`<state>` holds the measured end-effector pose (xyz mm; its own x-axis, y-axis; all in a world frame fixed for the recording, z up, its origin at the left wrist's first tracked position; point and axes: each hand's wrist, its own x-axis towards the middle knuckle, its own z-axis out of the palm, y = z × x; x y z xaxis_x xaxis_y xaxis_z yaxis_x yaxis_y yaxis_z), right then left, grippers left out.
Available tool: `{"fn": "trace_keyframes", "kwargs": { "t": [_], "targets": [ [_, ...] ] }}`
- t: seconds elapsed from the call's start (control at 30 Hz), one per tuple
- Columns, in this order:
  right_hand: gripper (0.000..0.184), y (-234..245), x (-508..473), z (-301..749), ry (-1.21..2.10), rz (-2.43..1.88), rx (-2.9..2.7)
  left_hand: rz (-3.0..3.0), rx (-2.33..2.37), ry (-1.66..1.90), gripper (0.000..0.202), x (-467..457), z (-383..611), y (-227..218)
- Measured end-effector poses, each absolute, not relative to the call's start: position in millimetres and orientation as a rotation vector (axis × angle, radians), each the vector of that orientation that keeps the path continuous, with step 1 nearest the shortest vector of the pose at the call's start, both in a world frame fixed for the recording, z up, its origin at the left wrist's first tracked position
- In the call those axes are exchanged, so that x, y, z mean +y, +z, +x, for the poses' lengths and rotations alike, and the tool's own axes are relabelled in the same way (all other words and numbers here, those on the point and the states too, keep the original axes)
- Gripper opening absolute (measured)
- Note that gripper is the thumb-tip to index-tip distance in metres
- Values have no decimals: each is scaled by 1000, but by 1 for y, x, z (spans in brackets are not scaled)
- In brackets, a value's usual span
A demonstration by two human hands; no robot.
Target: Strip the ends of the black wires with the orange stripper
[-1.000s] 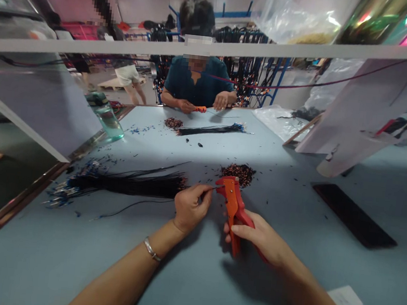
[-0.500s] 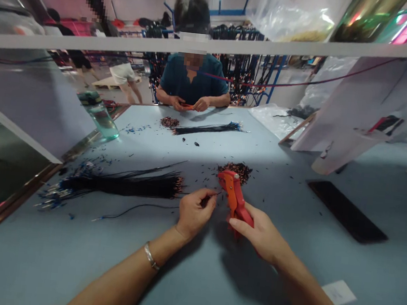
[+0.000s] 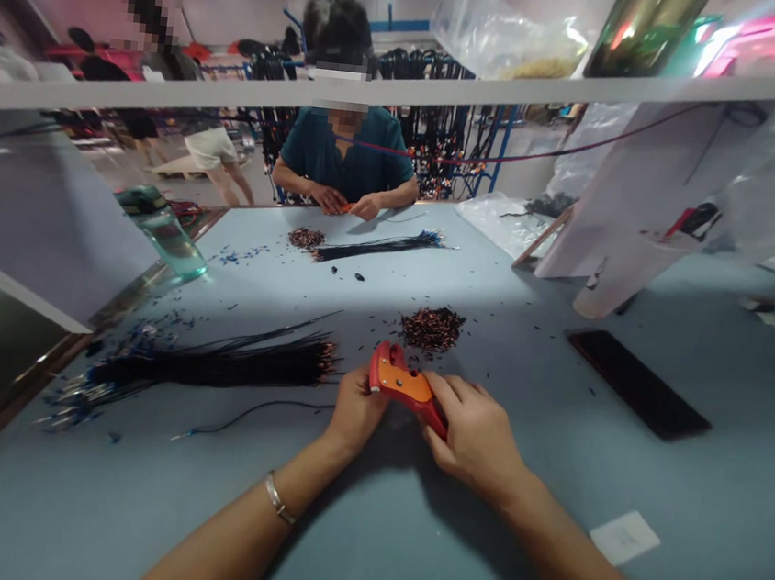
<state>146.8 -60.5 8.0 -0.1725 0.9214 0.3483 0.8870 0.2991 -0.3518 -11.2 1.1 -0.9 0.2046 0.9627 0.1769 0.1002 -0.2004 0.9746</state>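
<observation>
My right hand [image 3: 474, 424] is wrapped round the handles of a red and orange wire stripper [image 3: 405, 386]. The tool's head points left and lies over the fingertips of my left hand [image 3: 355, 411]. My left hand is closed on a thin black wire [image 3: 257, 407], which trails left across the table to a blue and metal tip. Where the wire's other end meets the jaws is hidden behind the tool. Left of my hand lies a thick bundle of black wires [image 3: 228, 361], with coppery ends to the right. Beyond the stripper sits a pile of small black and copper scraps [image 3: 433, 329].
A dark phone-like slab [image 3: 637, 383] and a white paper [image 3: 625, 538] lie to the right. A green bottle [image 3: 172, 235] stands at the left edge. Opposite, a co-worker [image 3: 350, 152] handles an orange tool beside another wire bundle [image 3: 378, 247]. A white shelf bar [image 3: 242, 88] crosses above.
The wire stripper has turned leftward and come over my left fingertips, with my right hand turning along. My left hand still holds the wire. The whole view has shifted slightly.
</observation>
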Motion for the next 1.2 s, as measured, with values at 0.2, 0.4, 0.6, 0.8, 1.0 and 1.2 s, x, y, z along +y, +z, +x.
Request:
{"fn": "trace_keyframes", "kwargs": {
  "t": [0.2, 0.4, 0.6, 0.8, 1.0, 1.2],
  "targets": [
    [43, 8, -59, 147, 82, -1604, -2024, 1424, 957, 1094, 16, 3, -11, -3],
    [44, 3, -58, 147, 175, -1580, -1978, 1353, 969, 1084, 18, 3, -10, 0],
    [45, 2, -54, 147, 187, -1571, -1947, 1261, 972, 1094, 18, 3, -9, 1],
    [44, 3, -51, 147, 202, -1608, -1945, 1239, 952, 1108, 15, 6, -8, -5],
    [45, 2, -49, 147, 226, -1614, -1924, 1271, 948, 1125, 16, 7, -6, -3],
    [43, 0, -46, 147, 206, -1647, -1935, 1275, 940, 1149, 16, 9, -4, -7]
  ]
}}
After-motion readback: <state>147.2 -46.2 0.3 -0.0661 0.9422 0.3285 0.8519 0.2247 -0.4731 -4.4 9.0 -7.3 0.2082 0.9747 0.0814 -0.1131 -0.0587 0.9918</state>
